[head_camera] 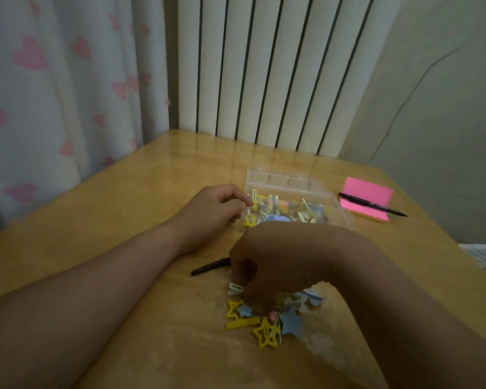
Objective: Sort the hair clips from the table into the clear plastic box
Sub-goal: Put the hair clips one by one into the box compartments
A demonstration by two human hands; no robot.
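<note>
A clear plastic box (286,181) stands open at the middle of the wooden table, with several coloured hair clips inside. My left hand (213,211) rests against the box's left side, fingers curled at its rim near a clip; whether it pinches one is unclear. A pile of loose hair clips (264,324) lies nearer to me: yellow stars, a yellow bar, blue stars. My right hand (281,259) hovers over the pile, fingers curled down and pinching a white clip (235,289) at the pile's top left.
A pink sticky-note pad (359,196) with a black pen (373,205) across it lies right of the box. A black object (208,267) pokes out from under my right hand. A radiator and a heart-print curtain stand behind the table (124,206).
</note>
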